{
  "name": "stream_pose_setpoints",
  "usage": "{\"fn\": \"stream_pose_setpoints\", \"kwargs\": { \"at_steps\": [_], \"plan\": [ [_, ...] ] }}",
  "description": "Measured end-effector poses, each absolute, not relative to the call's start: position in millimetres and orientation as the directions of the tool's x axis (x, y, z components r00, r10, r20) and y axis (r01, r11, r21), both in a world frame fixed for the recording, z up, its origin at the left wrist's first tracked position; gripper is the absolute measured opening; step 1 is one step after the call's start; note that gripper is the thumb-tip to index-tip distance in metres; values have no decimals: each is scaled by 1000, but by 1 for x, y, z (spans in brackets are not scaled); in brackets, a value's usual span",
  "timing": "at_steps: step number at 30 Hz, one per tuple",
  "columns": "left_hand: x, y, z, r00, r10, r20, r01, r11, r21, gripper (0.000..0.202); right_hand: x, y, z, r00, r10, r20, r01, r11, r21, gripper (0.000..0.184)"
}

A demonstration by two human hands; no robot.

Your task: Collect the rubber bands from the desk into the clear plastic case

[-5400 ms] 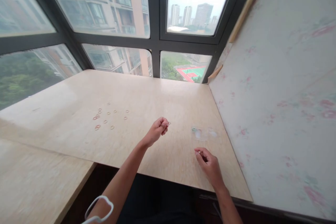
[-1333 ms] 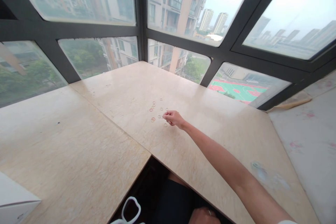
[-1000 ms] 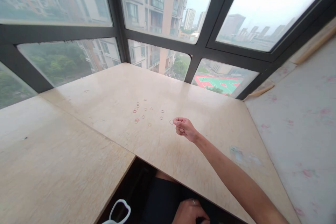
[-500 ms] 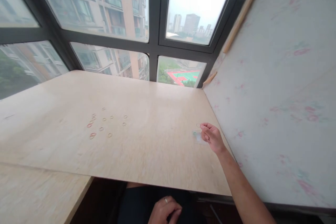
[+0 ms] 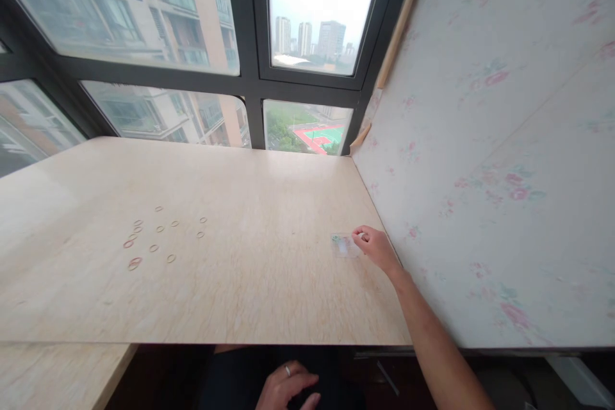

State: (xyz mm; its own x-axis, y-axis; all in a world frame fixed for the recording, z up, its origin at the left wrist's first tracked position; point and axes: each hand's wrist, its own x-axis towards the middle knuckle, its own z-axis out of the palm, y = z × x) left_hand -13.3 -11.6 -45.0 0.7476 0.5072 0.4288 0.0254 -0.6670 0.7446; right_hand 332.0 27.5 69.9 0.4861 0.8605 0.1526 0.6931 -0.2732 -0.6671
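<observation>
Here the right hand (image 5: 377, 248) — fingertips together, contents unclear — overlaps a clear packet (image 5: 342, 246), rings (image 5: 135, 261) well away, left hand (image 5: 284, 387) thumb apart

Adds up to about thirteen thin loops (image 5: 136, 261) toward the left edge of the worktop (image 5: 269, 288), at least two of them reddish and most yellowish; cannot be fixed exactly because of overlaps. Includes at least one clear packet (image 5: 343, 248) near the right edge. Also takes in one right hand (image 5: 378, 250), one left hand (image 5: 281, 387) with one finger ring (image 5: 287, 370), three larger distant towers (image 5: 331, 40) and one sports court (image 5: 321, 136).
</observation>
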Motion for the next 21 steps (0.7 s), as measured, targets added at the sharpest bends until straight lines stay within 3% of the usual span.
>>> {"fn": "stream_pose_setpoints", "kwargs": {
  "at_steps": [11, 16, 21],
  "plan": [
    [-12, -16, -38, 781, 517, 349, 175, -719, 673, 25, 283, -23, 48, 566, 806, 175, 511, -176, -841, 31],
    [-16, -12, -19, 755, 569, 324, 159, -640, 752, 28, 258, -42, 28, 551, 824, 131, 478, -183, -859, 32],
    [-32, 13, 23, 648, 707, 284, 135, -473, 871, 14, 257, -45, 22, 591, 803, 72, 402, -216, -890, 36]
  ]
}}
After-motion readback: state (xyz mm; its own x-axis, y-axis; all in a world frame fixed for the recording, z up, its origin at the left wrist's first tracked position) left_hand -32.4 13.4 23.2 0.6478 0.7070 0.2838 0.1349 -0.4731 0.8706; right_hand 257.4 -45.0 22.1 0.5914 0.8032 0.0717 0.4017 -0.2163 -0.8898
